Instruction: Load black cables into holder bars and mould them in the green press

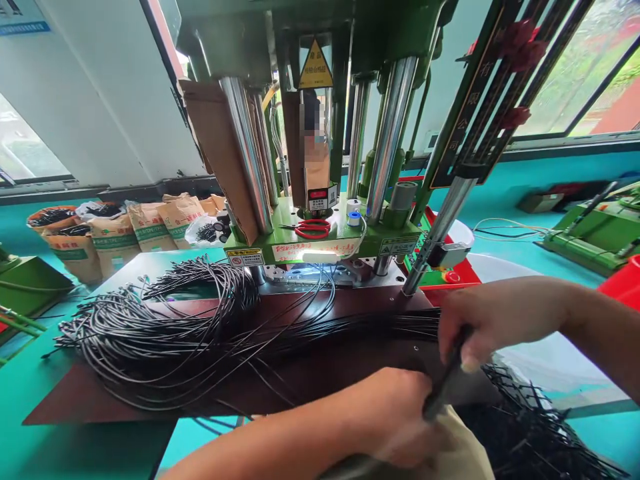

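Low in the head view, my left hand (405, 407) is closed around the lower end of a dark, blurred strip (447, 373). Its fingers are mostly hidden. My right hand (480, 323), slightly higher and further right, pinches the upper end of the same strip between thumb and fingers. What kind of piece it is does not show. Behind the hands, a long bundle of black cables (215, 333) lies across a brown board (310, 387), looping at the left with small fittings at its ends. Several cables run up into the lit mold (305, 272) of a green press.
Red-handled scissors (313, 229) lie on the press ledge (340, 250). Steel columns (393, 133) rise above it. Black plastic scraps (530, 427) are piled at lower right, near a white basin (560, 360). Filled paper sacks (117, 240) stand back left.
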Tool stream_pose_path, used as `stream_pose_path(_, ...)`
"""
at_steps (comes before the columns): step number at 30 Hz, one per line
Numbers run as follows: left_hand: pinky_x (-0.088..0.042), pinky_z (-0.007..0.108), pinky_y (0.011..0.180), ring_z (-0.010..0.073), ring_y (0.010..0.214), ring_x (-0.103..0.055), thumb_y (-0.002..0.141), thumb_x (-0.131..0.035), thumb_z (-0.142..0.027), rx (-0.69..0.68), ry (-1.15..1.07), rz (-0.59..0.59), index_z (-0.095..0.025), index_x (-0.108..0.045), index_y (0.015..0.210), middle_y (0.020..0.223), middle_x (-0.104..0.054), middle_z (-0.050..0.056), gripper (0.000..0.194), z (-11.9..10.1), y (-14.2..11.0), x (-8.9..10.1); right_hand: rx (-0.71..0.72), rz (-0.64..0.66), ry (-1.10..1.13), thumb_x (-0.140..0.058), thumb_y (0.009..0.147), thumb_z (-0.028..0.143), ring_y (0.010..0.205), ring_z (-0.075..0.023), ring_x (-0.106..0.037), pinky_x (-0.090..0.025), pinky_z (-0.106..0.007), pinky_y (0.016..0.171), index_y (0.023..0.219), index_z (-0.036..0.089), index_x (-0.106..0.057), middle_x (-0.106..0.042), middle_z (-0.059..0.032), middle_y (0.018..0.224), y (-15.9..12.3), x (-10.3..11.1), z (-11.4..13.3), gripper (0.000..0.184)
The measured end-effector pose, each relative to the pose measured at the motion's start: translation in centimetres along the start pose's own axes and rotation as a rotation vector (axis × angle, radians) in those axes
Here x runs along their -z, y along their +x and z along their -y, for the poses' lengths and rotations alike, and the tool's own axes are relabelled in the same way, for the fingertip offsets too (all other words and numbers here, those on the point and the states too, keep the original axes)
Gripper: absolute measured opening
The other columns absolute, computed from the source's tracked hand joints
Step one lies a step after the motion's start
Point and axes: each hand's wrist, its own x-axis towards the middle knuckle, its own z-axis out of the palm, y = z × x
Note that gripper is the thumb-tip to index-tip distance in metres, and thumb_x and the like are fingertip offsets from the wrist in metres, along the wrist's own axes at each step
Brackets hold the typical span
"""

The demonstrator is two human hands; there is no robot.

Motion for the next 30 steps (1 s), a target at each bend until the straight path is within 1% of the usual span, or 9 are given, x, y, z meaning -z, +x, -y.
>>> stream_pose_path(2, -0.036, 0.021, 0.042, 0.0085, 0.042, -0.048, 0.073, -0.061, -0.031, -0.002, -0.298, 0.019, -0.019, -0.053, 0.083, 0.064, -0.056, -0.001, 0.017, 0.7, 1.6, -1.4, 0.082, 0.272, 0.061, -0.075, 0.065, 0.024, 0.069, -0.0164, -0.067, -0.048, -0.022, 0.063, 0.09, 0.025, -0.077, -0.073, 0.0008, 0.074, -0.1, -0.4, 1.5, 0.025)
stream_pose_path(3, -0.035, 0.02, 0.041, 0.0073, 0.041, -0.046, 0.073, -0.062, -0.034, -0.022, -0.429, -0.014, -0.018, -0.053, 0.086, 0.065, -0.055, -0.001, 0.022, 1.2, 1.9, -1.7, 0.088, 0.23, 0.096, -0.072, 0.07, 0.028, 0.08, -0.0195, -0.067, -0.049, -0.025, 0.07, 0.101, 0.026, -0.074, -0.074, -0.0013, 0.087, -0.2, -0.7, 1.5, 0.031)
stream_pose_path(6, -0.032, 0.018, 0.039, 0.0056, 0.042, -0.044, 0.071, -0.069, -0.036, -0.091, -0.785, -0.148, -0.014, -0.054, 0.092, 0.067, -0.057, 0.0, 0.033, 2.9, 1.5, -1.7, -0.016, -0.378, 0.312, -0.064, 0.079, 0.047, 0.094, -0.0256, -0.064, -0.049, -0.035, 0.084, 0.111, 0.025, -0.069, -0.071, -0.0056, 0.103, -0.4, -2.0, -0.5, 0.039)
stream_pose_path(7, -0.032, 0.018, 0.04, 0.0059, 0.043, -0.046, 0.072, -0.07, -0.035, -0.101, -0.853, -0.18, -0.014, -0.054, 0.094, 0.068, -0.058, 0.001, 0.035, 3.4, 1.2, -1.6, -0.054, -0.515, 0.429, -0.06, 0.081, 0.05, 0.094, -0.0259, -0.064, -0.049, -0.038, 0.085, 0.11, 0.024, -0.068, -0.071, -0.0061, 0.101, -0.2, -2.8, -1.3, 0.04)
stream_pose_path(9, -0.034, 0.018, 0.042, 0.0071, 0.046, -0.05, 0.075, -0.068, -0.032, -0.122, -0.929, -0.219, -0.014, -0.053, 0.102, 0.073, -0.06, 0.003, 0.036, 4.2, 0.4, -1.3, -0.108, -0.63, 0.692, -0.059, 0.081, 0.054, 0.09, -0.0254, -0.065, -0.052, -0.04, 0.084, 0.11, 0.023, -0.067, -0.071, -0.0061, 0.096, 0.4, -4.6, -2.3, 0.043)
stream_pose_path(13, -0.039, 0.019, 0.047, 0.0095, 0.053, -0.057, 0.083, -0.061, -0.028, -0.147, -0.969, -0.224, -0.014, -0.051, 0.119, 0.081, -0.063, 0.006, 0.04, 4.7, -0.2, -1.1, -0.104, -0.494, 1.188, -0.063, 0.08, 0.053, 0.088, -0.0225, -0.066, -0.056, -0.037, 0.077, 0.118, 0.026, -0.059, -0.067, -0.0067, 0.109, 2.8, -8.4, -1.0, 0.048)
stream_pose_path(16, -0.043, 0.02, 0.049, 0.0099, 0.055, -0.059, 0.086, -0.057, -0.028, -0.131, -0.967, -0.221, -0.012, -0.053, 0.118, 0.085, -0.064, 0.008, 0.036, 4.7, -0.1, -1.1, -0.083, -0.462, 1.365, -0.064, 0.08, 0.05, 0.079, -0.0186, -0.067, -0.057, -0.031, 0.066, 0.117, 0.027, -0.057, -0.066, -0.0056, 0.107, 4.9, -9.8, 0.9, 0.043)
stream_pose_path(22, -0.043, 0.02, 0.039, 0.0111, 0.046, -0.059, 0.09, -0.048, -0.036, -0.148, -0.822, -0.346, -0.011, -0.052, 0.109, 0.088, -0.065, 0.01, 0.032, 5.0, 0.5, -1.7, -0.044, -0.621, 1.412, -0.071, 0.075, 0.04, 0.056, -0.0103, -0.06, -0.049, -0.02, 0.047, 0.097, 0.02, -0.061, -0.062, 0.0025, 0.072, 7.4, -10.4, 1.5, 0.031)
stream_pose_path(30, -0.045, 0.019, 0.04, 0.0092, 0.048, -0.056, 0.087, -0.053, -0.033, -0.132, -0.861, -0.428, -0.016, -0.045, 0.09, 0.076, -0.06, 0.001, 0.019, 4.8, 0.9, -1.9, -0.043, -0.809, 1.373, -0.07, 0.075, 0.043, 0.066, -0.016, -0.068, -0.058, -0.032, 0.062, 0.079, 0.02, -0.052, -0.064, 0.0005, 0.081, 7.5, -11.3, 1.9, 0.03)
